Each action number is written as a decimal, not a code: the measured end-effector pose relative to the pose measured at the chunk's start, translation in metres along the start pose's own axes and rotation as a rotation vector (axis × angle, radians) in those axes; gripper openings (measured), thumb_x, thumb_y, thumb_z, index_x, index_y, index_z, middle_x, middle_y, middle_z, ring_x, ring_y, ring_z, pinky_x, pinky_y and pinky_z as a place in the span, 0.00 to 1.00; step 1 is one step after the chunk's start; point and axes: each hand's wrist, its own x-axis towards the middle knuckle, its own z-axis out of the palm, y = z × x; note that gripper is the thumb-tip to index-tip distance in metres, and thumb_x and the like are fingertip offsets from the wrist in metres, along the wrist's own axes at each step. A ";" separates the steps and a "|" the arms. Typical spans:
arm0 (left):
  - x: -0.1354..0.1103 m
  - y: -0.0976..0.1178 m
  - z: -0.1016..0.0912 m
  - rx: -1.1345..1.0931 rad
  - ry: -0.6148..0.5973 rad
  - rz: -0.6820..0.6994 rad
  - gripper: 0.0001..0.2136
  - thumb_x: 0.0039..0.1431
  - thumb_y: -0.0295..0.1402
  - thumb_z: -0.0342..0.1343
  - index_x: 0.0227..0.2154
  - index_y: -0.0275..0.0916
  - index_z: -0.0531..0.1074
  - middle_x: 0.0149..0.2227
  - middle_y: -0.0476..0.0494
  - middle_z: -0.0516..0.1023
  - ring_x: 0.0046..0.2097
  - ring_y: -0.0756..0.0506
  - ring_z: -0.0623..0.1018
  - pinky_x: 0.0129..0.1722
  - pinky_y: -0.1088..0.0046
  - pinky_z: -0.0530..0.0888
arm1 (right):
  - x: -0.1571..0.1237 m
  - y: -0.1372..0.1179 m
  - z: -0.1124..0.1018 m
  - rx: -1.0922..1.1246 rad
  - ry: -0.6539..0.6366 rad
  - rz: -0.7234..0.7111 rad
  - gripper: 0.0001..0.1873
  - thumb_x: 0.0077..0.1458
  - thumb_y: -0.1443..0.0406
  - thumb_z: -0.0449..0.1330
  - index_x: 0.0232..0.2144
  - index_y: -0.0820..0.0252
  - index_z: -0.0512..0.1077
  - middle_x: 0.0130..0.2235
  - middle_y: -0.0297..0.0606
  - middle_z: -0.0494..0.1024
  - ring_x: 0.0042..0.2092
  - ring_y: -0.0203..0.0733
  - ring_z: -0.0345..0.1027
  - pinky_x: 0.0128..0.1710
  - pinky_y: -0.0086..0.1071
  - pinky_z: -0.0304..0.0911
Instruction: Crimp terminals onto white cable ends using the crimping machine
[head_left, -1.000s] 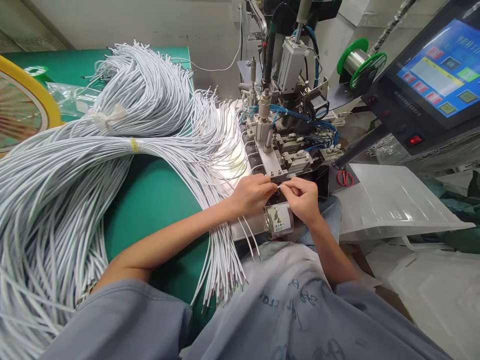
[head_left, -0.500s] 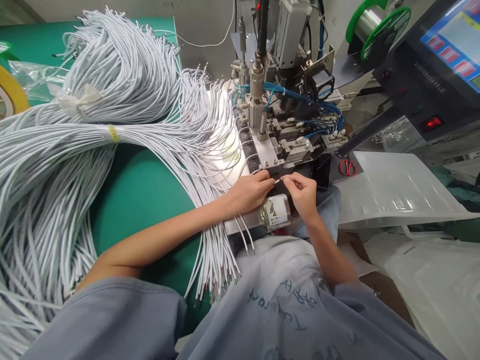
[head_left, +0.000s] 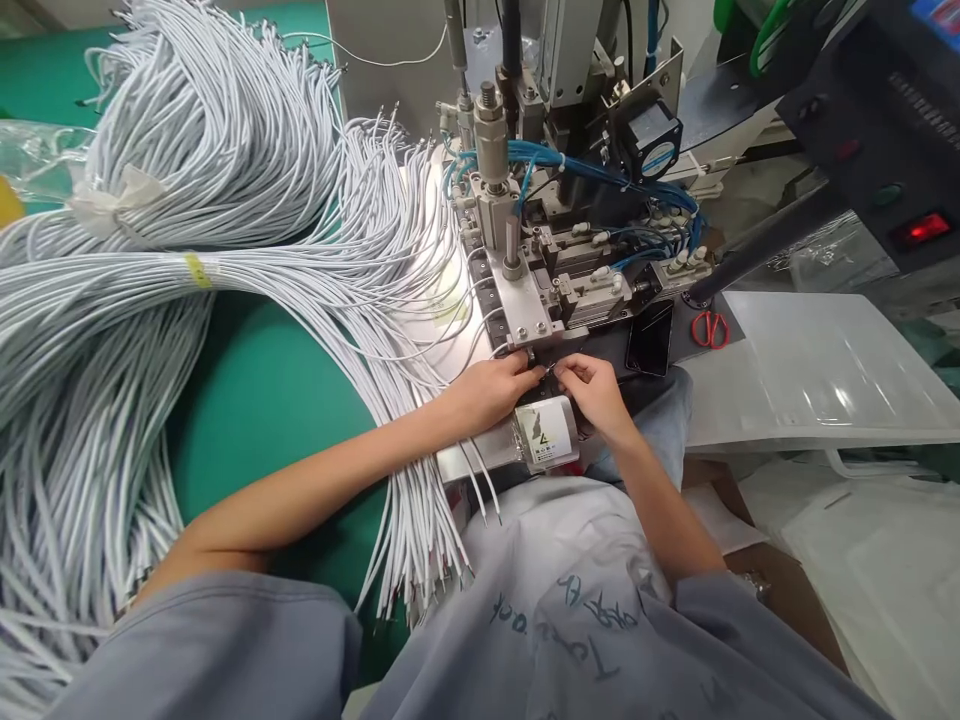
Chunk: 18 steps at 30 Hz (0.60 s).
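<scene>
My left hand (head_left: 495, 392) is closed in a pinch at the front edge of the bench machine (head_left: 525, 300), its fingers on a white cable whose length is mostly hidden by the hand. Fingertips of my right hand (head_left: 594, 392) are pinched at the short cable end between the two hands; the tip is too small to make out. Just below the hands sits a small clear box with a white label (head_left: 547, 435). Under my left forearm runs a bundle of white cables (head_left: 424, 500), their stripped ends hanging toward my lap.
A large heap of white cables (head_left: 217, 130) covers the green mat (head_left: 255, 390) at left. Beside the machine on the right are a black phone (head_left: 651, 338), red-handled scissors (head_left: 709, 330) and a white plastic sheet (head_left: 825, 370). A control box (head_left: 870, 150) overhangs the upper right.
My view has moved closer to the machine. The right hand has come nearer the left, and less of the white cable end shows between them.
</scene>
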 end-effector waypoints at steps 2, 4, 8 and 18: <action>0.000 0.000 -0.003 0.000 -0.007 0.032 0.15 0.59 0.23 0.42 0.47 0.33 0.68 0.33 0.42 0.71 0.27 0.51 0.73 0.25 0.77 0.69 | 0.000 -0.001 -0.001 -0.008 -0.029 0.008 0.07 0.44 0.62 0.58 0.21 0.61 0.68 0.21 0.30 0.68 0.24 0.33 0.60 0.25 0.28 0.57; 0.000 0.000 -0.007 0.003 -0.023 0.052 0.16 0.57 0.22 0.43 0.47 0.33 0.68 0.33 0.42 0.71 0.28 0.50 0.73 0.25 0.77 0.70 | 0.001 -0.002 -0.002 -0.011 -0.056 0.017 0.07 0.43 0.62 0.58 0.22 0.61 0.68 0.21 0.30 0.68 0.24 0.32 0.60 0.24 0.28 0.57; 0.000 0.000 -0.012 0.032 -0.061 0.083 0.16 0.56 0.21 0.44 0.47 0.32 0.67 0.32 0.41 0.71 0.28 0.50 0.73 0.25 0.76 0.71 | 0.003 -0.004 -0.003 -0.042 -0.089 0.022 0.07 0.44 0.62 0.57 0.22 0.61 0.68 0.21 0.30 0.67 0.24 0.32 0.59 0.24 0.28 0.56; 0.006 0.009 -0.021 0.133 -0.182 0.097 0.15 0.61 0.20 0.38 0.45 0.25 0.66 0.32 0.36 0.72 0.29 0.46 0.75 0.24 0.72 0.71 | 0.011 -0.006 -0.004 -0.032 -0.125 0.072 0.05 0.39 0.65 0.56 0.18 0.61 0.68 0.18 0.29 0.65 0.21 0.30 0.55 0.22 0.27 0.53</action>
